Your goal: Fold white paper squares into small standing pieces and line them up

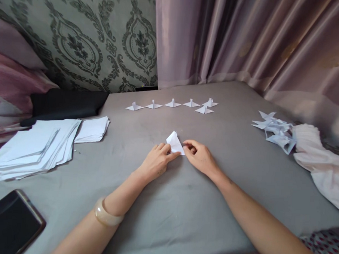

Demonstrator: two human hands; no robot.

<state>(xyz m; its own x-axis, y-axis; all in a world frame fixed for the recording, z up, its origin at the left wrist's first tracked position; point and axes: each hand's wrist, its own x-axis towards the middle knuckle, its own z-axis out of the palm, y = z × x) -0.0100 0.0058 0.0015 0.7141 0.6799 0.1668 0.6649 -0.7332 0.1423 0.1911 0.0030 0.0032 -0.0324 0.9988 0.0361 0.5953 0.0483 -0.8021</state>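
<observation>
A small white folded paper (175, 142) lies on the grey cloth surface in front of me, its point facing away. My left hand (158, 159) grips its lower left side, with the thumb stretched along the bottom edge. At its right corner is my right hand (198, 155), fingers curled with thumb and fingertips close together at the paper's edge. Whether the right fingertips pinch the corner or only touch it is hard to make out. Farther back stands a row of several folded paper figures (172, 103), each with flat wings and a raised middle.
At left lie a stack of large white sheets (56, 144) and a stack of smaller sheets (93, 129). A dark phone-like device (12, 221) is at the near left. Folded paper shapes (278, 131) are heaped at right beside a pale cloth (319, 159).
</observation>
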